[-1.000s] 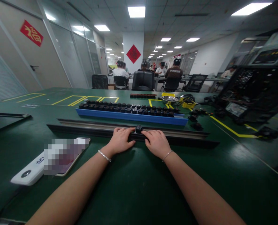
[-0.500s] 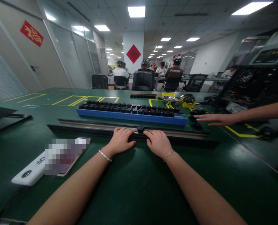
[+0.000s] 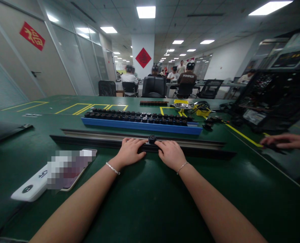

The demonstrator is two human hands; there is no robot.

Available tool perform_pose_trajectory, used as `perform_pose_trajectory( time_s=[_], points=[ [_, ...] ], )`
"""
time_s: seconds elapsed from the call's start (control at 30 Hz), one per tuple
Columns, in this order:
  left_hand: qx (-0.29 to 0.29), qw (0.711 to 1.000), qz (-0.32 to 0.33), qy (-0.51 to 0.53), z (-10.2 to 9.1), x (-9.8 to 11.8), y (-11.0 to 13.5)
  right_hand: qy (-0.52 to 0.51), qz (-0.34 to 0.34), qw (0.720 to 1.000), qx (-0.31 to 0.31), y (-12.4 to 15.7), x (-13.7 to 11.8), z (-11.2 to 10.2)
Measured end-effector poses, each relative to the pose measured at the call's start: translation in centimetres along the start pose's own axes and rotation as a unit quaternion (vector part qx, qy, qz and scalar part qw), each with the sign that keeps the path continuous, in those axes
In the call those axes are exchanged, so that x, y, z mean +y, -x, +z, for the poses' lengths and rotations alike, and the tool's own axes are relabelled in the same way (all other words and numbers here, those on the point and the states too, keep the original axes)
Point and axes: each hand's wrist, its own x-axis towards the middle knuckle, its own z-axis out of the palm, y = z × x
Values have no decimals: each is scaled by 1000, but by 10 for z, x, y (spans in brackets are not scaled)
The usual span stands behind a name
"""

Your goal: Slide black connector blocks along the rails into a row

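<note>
Both my hands lie side by side on a long dark metal rail (image 3: 203, 144) that runs across the green table. My left hand (image 3: 129, 152) and my right hand (image 3: 169, 154) have their fingers laid flat and close together on the rail. The fingertips of both hands meet at a small black part (image 3: 151, 138) that sits on the rail between them. Each wrist wears a thin bracelet. Just behind the rail, a blue tray (image 3: 140, 125) carries rows of several similar black parts.
A white device and a phone (image 3: 28, 190) lie at my left. Another person's hand (image 3: 283, 141) rests on the table at the right edge, over a dark piece. A metal bowl (image 3: 182, 106), yellow items and loose black parts lie at the back right. People sit at desks beyond.
My hands have hardly moved. Another person's hand reached to the loose black parts by the tray's right end, then drew back to the right edge; one black piece there is gone.
</note>
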Motion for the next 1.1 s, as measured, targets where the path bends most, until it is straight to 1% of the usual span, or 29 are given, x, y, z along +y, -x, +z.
perform_pose_trajectory(
  time_s=[0.5,1.1],
  points=[
    [-5,1000,-3,-7,0,0,0,4,-3,1000,3,1,1,2],
    [-11,1000,-5,3,-2,1,-1,5,6,1000,-17,0,0,-1]
  ],
)
